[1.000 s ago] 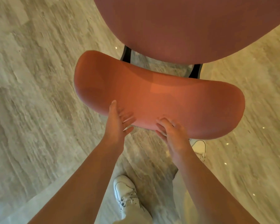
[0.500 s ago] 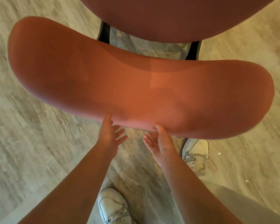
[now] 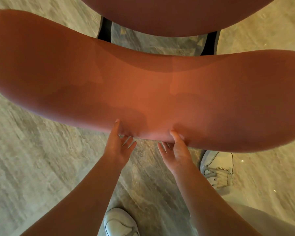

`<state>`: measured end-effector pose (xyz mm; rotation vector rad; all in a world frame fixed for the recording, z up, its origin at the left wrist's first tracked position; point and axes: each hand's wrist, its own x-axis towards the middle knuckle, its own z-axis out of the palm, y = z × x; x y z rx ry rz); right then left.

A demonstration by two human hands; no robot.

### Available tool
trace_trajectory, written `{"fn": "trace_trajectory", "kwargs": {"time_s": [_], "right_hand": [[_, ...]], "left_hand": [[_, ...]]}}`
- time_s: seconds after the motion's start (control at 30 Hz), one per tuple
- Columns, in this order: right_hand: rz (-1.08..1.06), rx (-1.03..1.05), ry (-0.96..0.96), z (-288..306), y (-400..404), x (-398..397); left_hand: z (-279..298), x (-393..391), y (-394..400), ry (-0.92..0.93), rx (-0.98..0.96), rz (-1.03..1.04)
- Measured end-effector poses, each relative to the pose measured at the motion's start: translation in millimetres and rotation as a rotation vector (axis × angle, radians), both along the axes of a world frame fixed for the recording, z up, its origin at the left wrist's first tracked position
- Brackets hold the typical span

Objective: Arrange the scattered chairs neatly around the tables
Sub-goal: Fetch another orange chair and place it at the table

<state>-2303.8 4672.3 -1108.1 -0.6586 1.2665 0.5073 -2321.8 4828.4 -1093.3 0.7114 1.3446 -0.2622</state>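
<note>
Grey streaky stone floor (image 3: 41,167) under my white shoes (image 3: 218,169), orange padded curved chair back (image 3: 143,89) right before me, my left hand (image 3: 117,149) and right hand (image 3: 175,150) pinching its near edge, thumbs on top, fingers spread below

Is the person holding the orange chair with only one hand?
No, both the left hand and the right hand hold the lower edge of the chair's backrest, thumbs on top.

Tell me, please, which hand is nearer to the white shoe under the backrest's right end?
Right. The right hand grips the backrest edge just left of that shoe; the left hand holds it farther left.
</note>
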Motion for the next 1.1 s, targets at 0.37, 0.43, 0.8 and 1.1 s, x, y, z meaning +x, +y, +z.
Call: {"fn": "trace_trajectory", "kwargs": {"time_s": [0.37,0.43,0.8,1.1], "right_hand": [[0.003,-0.031,-0.071,-15,4,-6],[-0.011,-0.08,-0.08,-18,8,-6],[-0.008,-0.194,-0.143,-8,1,-8],[0.023,-0.227,-0.083,60,-28,1]], "left_hand": [[-22,-7,9,-0.02,-0.061,0.111],[-24,-7,9,-0.025,-0.052,0.091],[-8,-7,0,-0.058,-0.035,0.125],[57,3,-29,-0.027,-0.107,0.169]]}}
